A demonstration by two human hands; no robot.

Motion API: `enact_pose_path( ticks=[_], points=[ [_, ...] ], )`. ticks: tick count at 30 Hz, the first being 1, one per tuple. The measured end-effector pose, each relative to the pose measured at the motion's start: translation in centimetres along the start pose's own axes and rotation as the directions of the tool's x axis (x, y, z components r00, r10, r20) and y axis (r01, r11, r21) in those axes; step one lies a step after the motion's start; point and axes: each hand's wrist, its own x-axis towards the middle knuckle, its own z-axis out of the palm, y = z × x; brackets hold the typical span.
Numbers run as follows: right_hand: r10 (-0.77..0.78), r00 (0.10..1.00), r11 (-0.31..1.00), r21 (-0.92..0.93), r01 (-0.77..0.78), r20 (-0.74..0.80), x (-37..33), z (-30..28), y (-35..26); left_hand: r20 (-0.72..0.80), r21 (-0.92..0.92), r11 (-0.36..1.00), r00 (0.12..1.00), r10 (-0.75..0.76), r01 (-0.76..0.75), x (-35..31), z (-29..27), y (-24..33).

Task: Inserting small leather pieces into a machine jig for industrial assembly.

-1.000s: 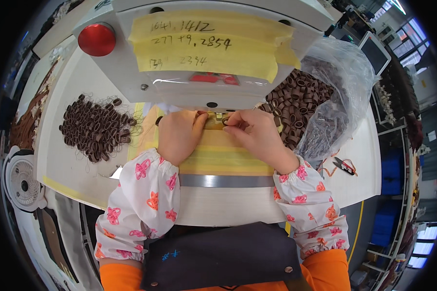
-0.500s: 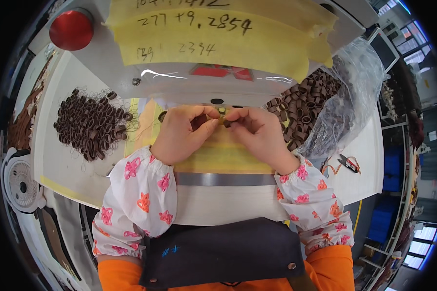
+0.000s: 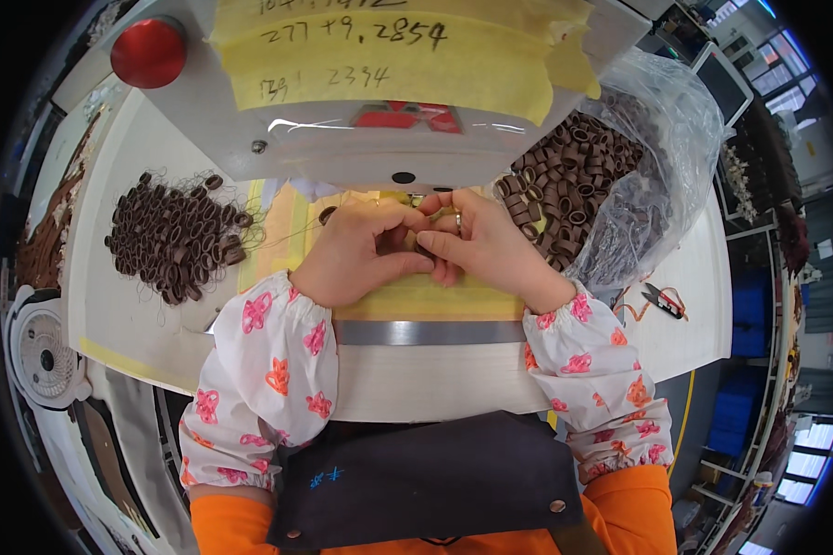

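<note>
Close together under a white machine head [image 3: 361, 157], my hands meet over a yellow-taped work surface [image 3: 416, 303]. The fingers of my left hand [image 3: 356, 254] are curled, with the thumb pointing toward my right hand. My right hand [image 3: 491, 242] pinches with thumb and forefinger, its other fingers bent below. A sliver of a small brown loop [image 3: 423, 248] shows between the fingertips; the rest is hidden. What my left fingers grip cannot be made out. Just behind my left hand lies another brown loop [image 3: 327, 215].
At left is a pile of brown loops with loose threads [image 3: 176, 236]. At right, more brown loops [image 3: 574, 185] spill from a clear plastic bag [image 3: 680, 139]. Thread snips [image 3: 662, 301] lie near the table's right edge. A red button [image 3: 148, 52] juts from the machine.
My right hand has moved left against my left hand, and their fingers now overlap. The brown piece in my right fingertips has become mostly hidden. The view has shifted slightly.
</note>
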Motion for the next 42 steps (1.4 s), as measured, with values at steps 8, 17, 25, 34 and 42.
enact_pose_path(
  ticks=[8, 17, 25, 34, 42],
  points=[
    [-0.748, 0.648, 0.383, -0.703, 0.599, 0.145, -0.4, 0.8, 2.2, -0.029, -0.069, 0.977, 0.978, -0.206, 0.204, 0.1, -0.4, 0.7],
    [-0.694, 0.711, 0.604, -0.628, 0.491, -0.112, 0.0, 1.0, 2.3, -0.105, 0.022, 0.98, 0.975, -0.197, 0.2, 0.5, -0.1, 0.6],
    [-0.574, 0.751, 0.745, -0.589, 0.314, -0.326, 1.2, 0.9, 2.8, -0.272, 0.22, 0.946, 0.947, -0.173, 0.237, 0.9, 0.8, -0.1],
    [-0.688, 0.679, 0.606, -0.717, 0.343, -0.257, 1.7, 0.5, 2.4, -0.338, 0.151, 0.957, 0.923, -0.184, 0.246, 1.5, 0.8, -1.3],
    [-0.691, 0.681, 0.591, -0.732, 0.34, -0.242, 1.9, 0.4, 2.2, -0.349, 0.159, 0.956, 0.92, -0.179, 0.246, 1.5, 0.8, -1.4]
  ],
)
